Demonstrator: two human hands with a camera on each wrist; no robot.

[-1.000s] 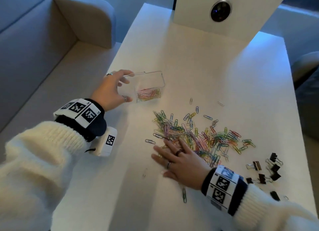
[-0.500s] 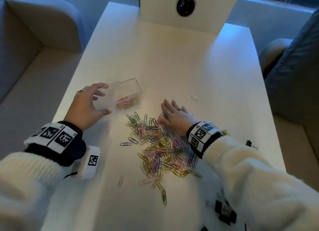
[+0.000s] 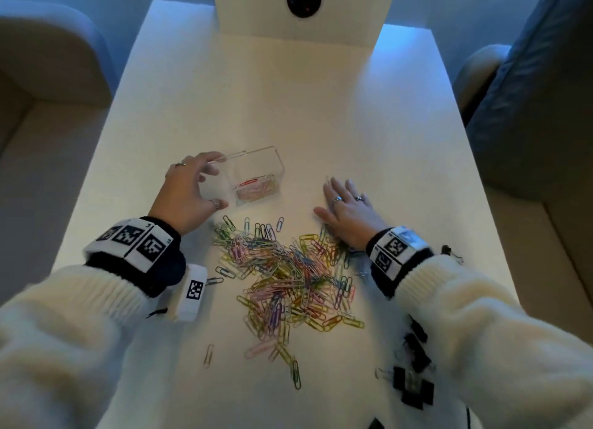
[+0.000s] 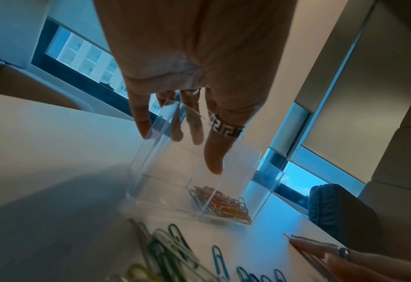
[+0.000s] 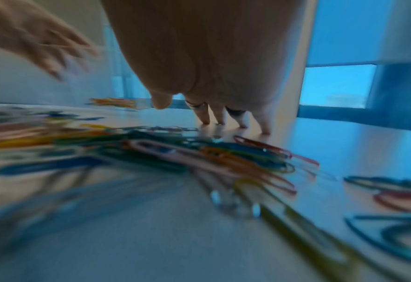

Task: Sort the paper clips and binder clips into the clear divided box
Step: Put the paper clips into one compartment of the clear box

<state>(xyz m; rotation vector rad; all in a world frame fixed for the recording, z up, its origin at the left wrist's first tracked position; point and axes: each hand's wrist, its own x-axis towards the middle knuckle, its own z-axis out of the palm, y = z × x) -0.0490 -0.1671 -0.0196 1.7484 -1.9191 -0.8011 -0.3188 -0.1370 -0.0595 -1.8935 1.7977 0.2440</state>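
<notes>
Clear divided box (image 3: 256, 172) grasped by our left hand (image 3: 187, 194), right hand (image 3: 348, 210) flat, fingers straight, released, fingertips (image 5: 205, 121) on table (image 3: 321, 108), paper clips (image 3: 288, 274) beneath our wrist.

Free table (image 3: 288, 101) lies beyond the box (image 3: 256, 172), up to the white stand (image 3: 301, 8). Between box and right hand (image 3: 348, 213) runs an open lane. Nearer, the paper clips (image 3: 288, 278) cover the middle — binder clips (image 3: 414, 377) crowd the right edge, apparently partly under the sleeve. The left hand (image 3: 186, 197) blocks the box's left side.
</notes>
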